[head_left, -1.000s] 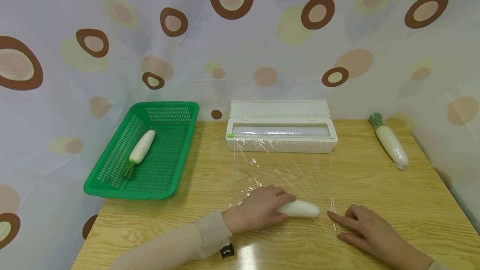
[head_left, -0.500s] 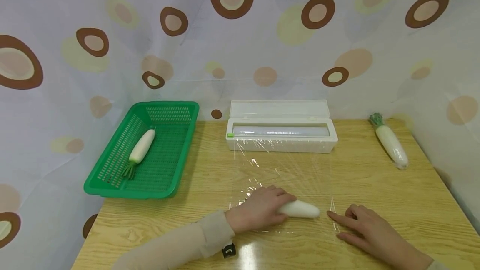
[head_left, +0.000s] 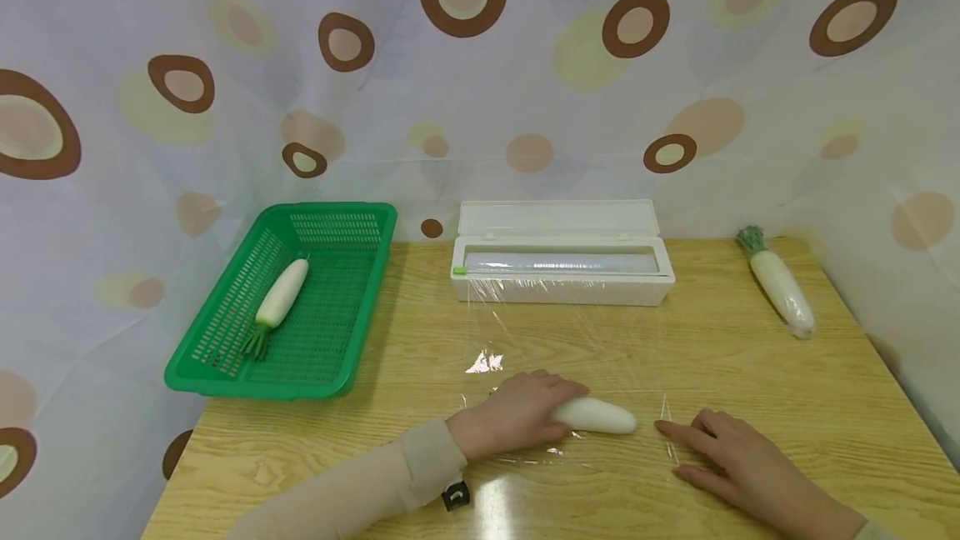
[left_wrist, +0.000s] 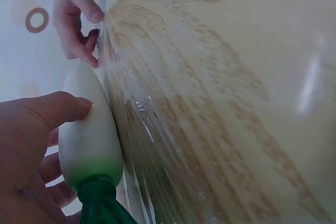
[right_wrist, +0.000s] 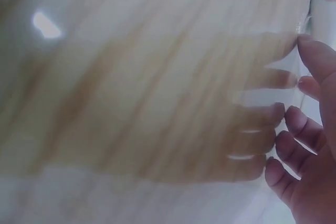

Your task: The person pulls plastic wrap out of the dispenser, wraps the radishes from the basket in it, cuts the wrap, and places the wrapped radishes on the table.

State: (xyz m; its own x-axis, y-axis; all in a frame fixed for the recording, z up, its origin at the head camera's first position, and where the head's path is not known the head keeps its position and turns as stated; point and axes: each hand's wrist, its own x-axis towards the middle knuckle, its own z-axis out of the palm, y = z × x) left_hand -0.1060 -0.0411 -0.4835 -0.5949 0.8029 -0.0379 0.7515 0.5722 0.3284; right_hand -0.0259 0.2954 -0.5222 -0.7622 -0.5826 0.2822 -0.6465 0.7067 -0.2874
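Observation:
A white radish [head_left: 600, 416] with green stems lies on the cling film near the front of the table. My left hand [head_left: 517, 415] grips it from above, hiding its leafy end in the head view. In the left wrist view the radish [left_wrist: 90, 129] shows its green top, with the thumb along its side. Clear cling film [head_left: 562, 340] runs from the white dispenser box [head_left: 562, 291] towards me, under the radish. At the film's right edge, my right hand [head_left: 738, 465] rests its extended index finger and thumb on the table, just beyond the radish's tip.
A green basket [head_left: 363, 340] on the left holds another radish [head_left: 283, 294]. At the back right lies a film-wrapped radish [head_left: 782, 290]. The dispenser's lid [head_left: 558, 218] stands raised, with the film roll [head_left: 562, 262] inside. A patterned curtain [head_left: 510, 90] borders the wooden table [head_left: 720, 340].
The left hand and its radish have shifted very slightly left. Glints on the film beside that hand have changed shape, now a brighter patch. The right hand has stayed in place.

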